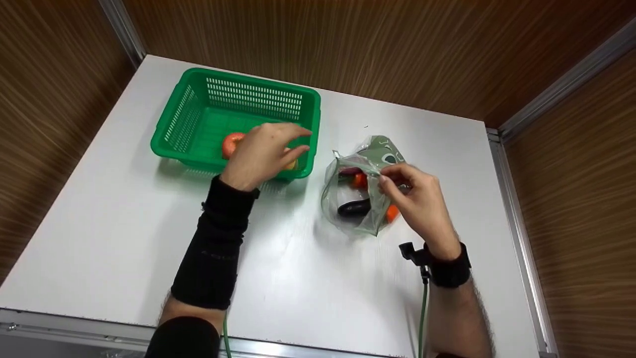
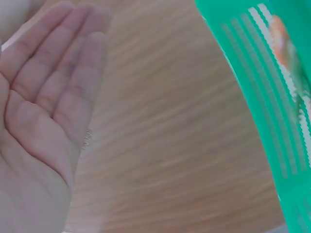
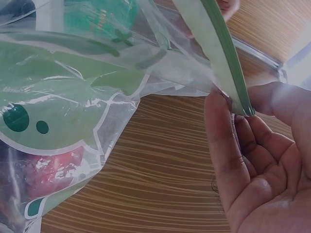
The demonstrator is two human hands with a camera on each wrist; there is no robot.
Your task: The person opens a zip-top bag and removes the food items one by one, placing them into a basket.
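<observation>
A clear plastic zip bag (image 1: 373,218) is set on the right half of the desk (image 1: 283,278), its mouth spread apart and turned toward the left. Its green zip edge (image 3: 226,53) is pinched between thumb and fingertips by the right hand (image 1: 420,199), whose grip is closed on that edge alone. Inside the bag a dark, glossy eggplant (image 1: 353,209), a red item (image 1: 359,180) and an orange item (image 1: 392,213) are seen through the film; a pale-edged green print is borne on its side.

By the left hand (image 1: 263,151) nothing is held: its grip is loose, the fingers extended and the thumb spread apart, above the near right part of a green basket (image 1: 164,145). In the basket a red apple (image 1: 231,144) is partly covered from sight, as is a yellow item (image 1: 290,164) beneath the thumb.

The desk is enclosed by wood-grain panels (image 1: 348,49). A black sleeve (image 1: 211,248) is worn on the left forearm, a black strap (image 1: 449,267) on the right wrist.
</observation>
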